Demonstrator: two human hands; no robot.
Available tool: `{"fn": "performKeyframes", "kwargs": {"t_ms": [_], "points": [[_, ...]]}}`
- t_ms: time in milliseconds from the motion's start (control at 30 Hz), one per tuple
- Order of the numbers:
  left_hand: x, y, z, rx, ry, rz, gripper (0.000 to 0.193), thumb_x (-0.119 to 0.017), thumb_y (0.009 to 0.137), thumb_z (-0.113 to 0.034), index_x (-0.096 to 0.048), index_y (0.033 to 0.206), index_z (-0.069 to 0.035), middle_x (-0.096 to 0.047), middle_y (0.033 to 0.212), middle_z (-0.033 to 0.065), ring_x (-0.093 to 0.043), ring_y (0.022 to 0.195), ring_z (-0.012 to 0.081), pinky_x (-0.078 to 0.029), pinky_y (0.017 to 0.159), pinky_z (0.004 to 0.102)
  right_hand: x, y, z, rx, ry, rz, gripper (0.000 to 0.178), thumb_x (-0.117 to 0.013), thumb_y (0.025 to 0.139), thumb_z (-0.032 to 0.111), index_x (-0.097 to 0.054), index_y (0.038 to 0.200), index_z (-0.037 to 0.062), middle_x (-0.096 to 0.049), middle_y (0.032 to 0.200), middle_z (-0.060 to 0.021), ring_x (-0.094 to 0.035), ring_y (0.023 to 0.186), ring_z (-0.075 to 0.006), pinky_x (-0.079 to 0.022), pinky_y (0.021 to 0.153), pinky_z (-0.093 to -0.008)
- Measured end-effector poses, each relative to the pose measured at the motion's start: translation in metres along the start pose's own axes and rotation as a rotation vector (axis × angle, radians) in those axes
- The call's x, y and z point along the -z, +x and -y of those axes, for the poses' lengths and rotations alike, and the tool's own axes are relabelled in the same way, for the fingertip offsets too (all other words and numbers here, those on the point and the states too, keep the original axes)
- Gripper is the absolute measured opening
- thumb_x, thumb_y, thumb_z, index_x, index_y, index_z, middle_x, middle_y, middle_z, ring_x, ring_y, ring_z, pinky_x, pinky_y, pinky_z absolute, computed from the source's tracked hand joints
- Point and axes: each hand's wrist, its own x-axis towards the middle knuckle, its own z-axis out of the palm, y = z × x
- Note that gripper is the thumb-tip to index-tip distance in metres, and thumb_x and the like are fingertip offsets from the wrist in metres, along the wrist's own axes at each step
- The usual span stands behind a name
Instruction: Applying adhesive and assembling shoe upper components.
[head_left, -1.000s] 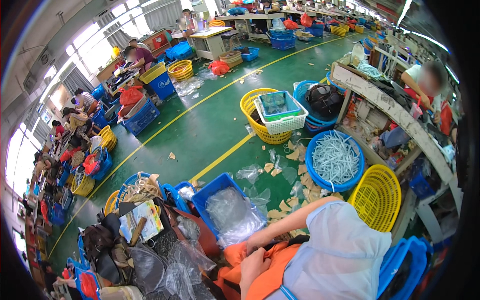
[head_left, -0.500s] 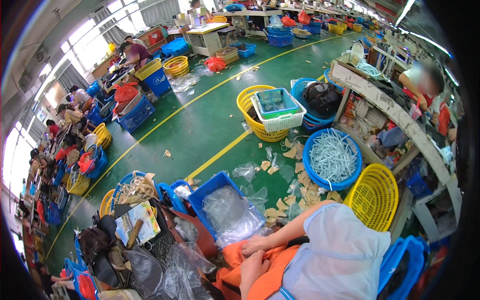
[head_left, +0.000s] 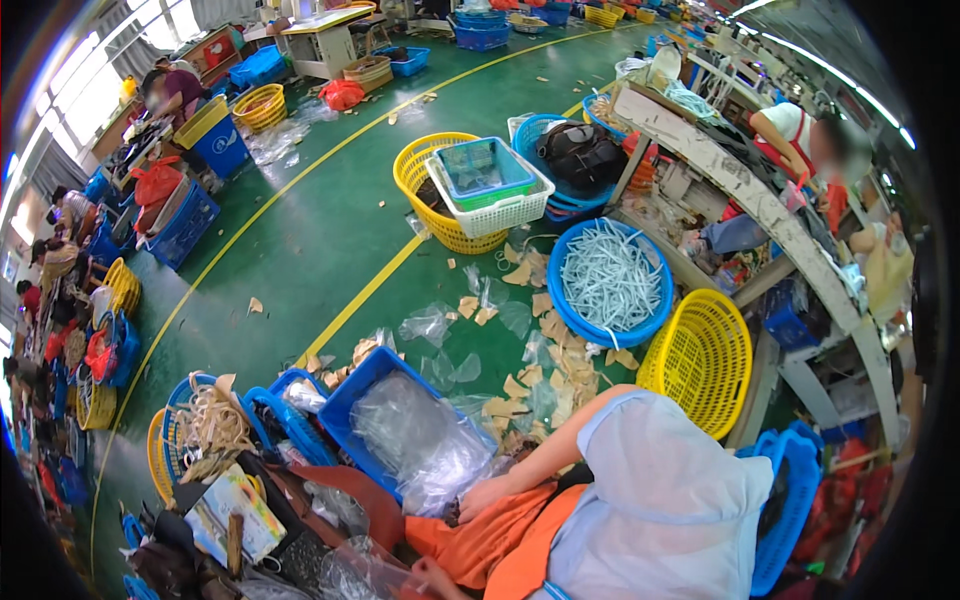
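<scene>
Roughly, fingers first: the right hand (head_left: 487, 496) lies at the front edge of the orange lap (head_left: 500, 545). Its fingers (head_left: 466, 505) are bent down against a small dark thing I can't make out, touching the heap of clear plastic bags (head_left: 425, 450). I can't tell whether they grip anything or just rest there. The left hand (head_left: 428, 577) sits lower, near the bottom edge and partly cut off. Its fingertips are next to more crumpled clear plastic (head_left: 365, 575), and I can't tell their state either.

The bags fill a blue crate (head_left: 352, 395) just beyond the right hand. A bare forearm runs from that hand back to a pale blue short sleeve (head_left: 650, 480).

Left of the crate are blue baskets (head_left: 275, 410) and a round basket of tan strips (head_left: 205, 425). A printed card (head_left: 240, 500) and dark bags lie below them. Tan scraps (head_left: 560, 360) and loose clear bags litter the green floor (head_left: 320, 240) beyond the crate.

Farther out is a blue tub of white pieces (head_left: 610, 275), with an empty yellow basket (head_left: 705, 355) to its right. Another yellow basket (head_left: 425, 200) carries a white crate (head_left: 500, 210). A workbench (head_left: 740, 190) runs along the right, with a seated person (head_left: 800, 135) behind it. More people sit among baskets far left.
</scene>
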Motion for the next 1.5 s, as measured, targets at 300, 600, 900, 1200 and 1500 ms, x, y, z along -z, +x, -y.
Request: {"fn": "performKeyframes", "kwargs": {"t_ms": [300, 600, 900, 1200, 1500], "points": [[-0.007, 0.034, 0.013, -0.069, -0.014, -0.009, 0.021, -0.061, 0.092, -0.009, -0.065, 0.11, 0.001, -0.068, 0.088, 0.0098, -0.065, 0.077, 0.0162, -0.054, 0.07, 0.0301, 0.032, 0.001, 0.004, -0.12, 0.119, 0.206, 0.041, -0.054, 0.097, 0.032, -0.057, 0.129, 0.0063, -0.062, 0.127, -0.0197, -0.059, 0.115, -0.0354, -0.048, 0.092, -0.0442], [0.001, 0.03, 0.041, -0.116, -0.04, -0.19, 0.021, -0.06, 0.092, -0.01, -0.065, 0.11, 0.0, -0.068, 0.088, 0.0099, -0.065, 0.077, 0.0163, -0.054, 0.07, 0.0303, 0.042, 0.006, 0.002, -0.115, 0.068, 0.17, 0.042, -0.056, 0.096, 0.032, -0.056, 0.13, 0.0068, -0.059, 0.13, -0.0186, -0.057, 0.117, -0.0342, -0.047, 0.094, -0.0437], [0.003, -0.012, 0.082, -0.131, -0.023, -0.334, 0.021, -0.06, 0.092, -0.01, -0.064, 0.111, 0.0, -0.068, 0.088, 0.01, -0.065, 0.077, 0.0164, -0.054, 0.069, 0.0306, 0.021, 0.046, 0.009, -0.125, 0.086, 0.1, 0.044, -0.057, 0.096, 0.031, -0.054, 0.133, 0.0074, -0.057, 0.133, -0.0174, -0.055, 0.12, -0.033, -0.046, 0.096, -0.0432], [-0.002, -0.033, 0.112, -0.205, -0.008, -0.446, 0.022, -0.059, 0.093, -0.01, -0.064, 0.111, 0.0, -0.068, 0.088, 0.0101, -0.064, 0.077, 0.0165, -0.054, 0.069, 0.0309, -0.008, -0.002, 0.006, -0.154, 0.082, -0.029, 0.046, -0.059, 0.095, 0.03, -0.053, 0.135, 0.0079, -0.055, 0.137, -0.0163, -0.053, 0.123, -0.0317, -0.045, 0.099, -0.0427], [0.001, -0.025, 0.126, -0.309, 0.029, -0.462, 0.022, -0.059, 0.093, -0.011, -0.064, 0.111, -0.001, -0.068, 0.088, 0.0101, -0.064, 0.076, 0.0166, -0.054, 0.069, 0.0311, -0.04, 0.068, 0.017, -0.236, 0.121, -0.235, 0.048, -0.06, 0.095, 0.029, -0.051, 0.137, 0.0085, -0.052, 0.14, -0.0151, -0.052, 0.126, -0.0304, -0.043, 0.101, -0.0422]]}}
